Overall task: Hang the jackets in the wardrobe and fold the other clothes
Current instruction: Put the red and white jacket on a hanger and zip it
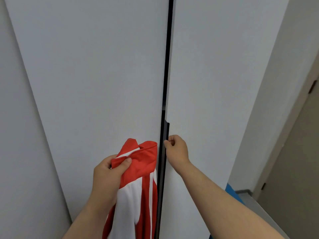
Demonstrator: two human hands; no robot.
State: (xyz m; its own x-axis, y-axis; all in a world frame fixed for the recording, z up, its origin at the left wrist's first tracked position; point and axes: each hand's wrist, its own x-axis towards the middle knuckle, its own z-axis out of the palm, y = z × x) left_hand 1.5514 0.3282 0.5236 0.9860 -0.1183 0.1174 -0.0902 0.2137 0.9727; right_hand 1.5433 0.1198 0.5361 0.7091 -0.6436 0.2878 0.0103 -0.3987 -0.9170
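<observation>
A red and white jacket (138,183) hangs in front of the white wardrobe, bunched at its collar. My left hand (107,173) grips the collar with thumb and fingers curled round the red cloth. My right hand (176,149) has its fingers curled round the dark vertical handle (166,131) on the edge of the right wardrobe door (215,83). The left wardrobe door (95,75) stands beside it, with a thin dark gap between the two. The wardrobe's inside is hidden.
A beige wall and a brown room door (296,161) stand at the right. Something blue (232,190) and a grey surface (255,206) lie low on the right, beside my right forearm. A white panel fills the far left.
</observation>
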